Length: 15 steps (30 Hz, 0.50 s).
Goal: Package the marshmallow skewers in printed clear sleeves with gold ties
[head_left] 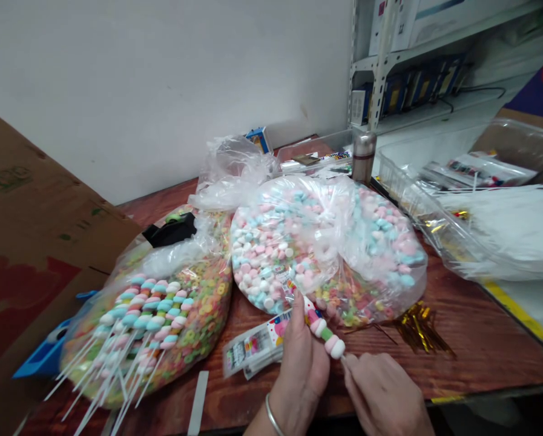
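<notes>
The closed left hand [301, 363] grips a white-sticked skewer of pink and green marshmallows [324, 331]; the curled right hand [382, 393] meets its end, grip unclear, near a clear plastic bag of pastel marshmallows [280, 242] on the reddish wooden table [480, 339].

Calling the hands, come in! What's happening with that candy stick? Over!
Left hand gripping marshmallow skewer. Right hand pinching its stick. Bag of pastel marshmallows right behind.
</notes>
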### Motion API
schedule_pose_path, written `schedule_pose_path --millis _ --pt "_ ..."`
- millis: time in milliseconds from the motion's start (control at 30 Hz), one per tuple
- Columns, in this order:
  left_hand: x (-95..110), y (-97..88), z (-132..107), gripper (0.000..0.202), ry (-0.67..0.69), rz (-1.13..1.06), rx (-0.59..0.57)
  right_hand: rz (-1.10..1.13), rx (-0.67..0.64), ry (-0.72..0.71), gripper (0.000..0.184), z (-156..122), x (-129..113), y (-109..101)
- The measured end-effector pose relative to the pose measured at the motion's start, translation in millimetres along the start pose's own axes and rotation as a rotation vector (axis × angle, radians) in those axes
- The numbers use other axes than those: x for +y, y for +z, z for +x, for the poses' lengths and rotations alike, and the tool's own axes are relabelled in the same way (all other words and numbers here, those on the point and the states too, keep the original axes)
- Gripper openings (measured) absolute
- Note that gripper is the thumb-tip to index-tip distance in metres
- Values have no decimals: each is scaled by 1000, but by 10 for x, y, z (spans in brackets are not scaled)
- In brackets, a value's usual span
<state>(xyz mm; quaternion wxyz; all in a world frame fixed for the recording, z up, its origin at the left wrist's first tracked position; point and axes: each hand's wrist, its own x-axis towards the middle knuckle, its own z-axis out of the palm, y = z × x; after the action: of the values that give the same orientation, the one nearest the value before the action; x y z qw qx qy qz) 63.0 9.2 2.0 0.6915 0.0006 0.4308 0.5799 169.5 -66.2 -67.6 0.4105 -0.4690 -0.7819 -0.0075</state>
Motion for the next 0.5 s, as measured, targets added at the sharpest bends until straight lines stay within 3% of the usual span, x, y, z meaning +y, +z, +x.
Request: schedule_pose_path --millis 100,233,367,500 --pt "-43 -13 -8 32 9 13 -33 306 -64 353 13 49 -42 8" --pt "-8 -74 41 18 -37 -27 -69 896 -265 902 38 114 -34 16" --pt "92 -134 99 17 7 -40 -97 1285 -243 1156 45 124 2 44" --pt "140 -133 91 10 -77 -117 -221 1446 -259 1241 42 140 -17 8"
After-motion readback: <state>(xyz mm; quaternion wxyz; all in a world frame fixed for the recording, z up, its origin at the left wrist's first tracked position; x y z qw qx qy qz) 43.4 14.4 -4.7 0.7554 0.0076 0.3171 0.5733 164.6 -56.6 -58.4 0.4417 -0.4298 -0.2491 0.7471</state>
